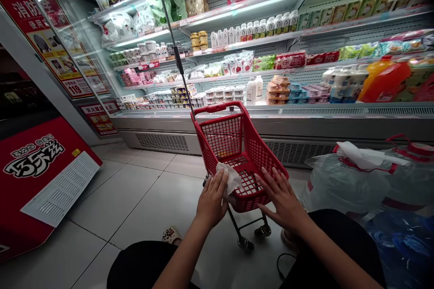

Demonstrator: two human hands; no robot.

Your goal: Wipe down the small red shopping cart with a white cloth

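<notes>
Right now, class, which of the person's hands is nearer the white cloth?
Left. The left hand presses the cloth against the red basket's near rim; the right hand rests apart, at the basket's right corner.

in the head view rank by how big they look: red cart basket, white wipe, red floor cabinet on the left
1. red floor cabinet
2. red cart basket
3. white wipe, under the left hand

The cabinet sits nearer the camera, so its lead is unsure.
</notes>
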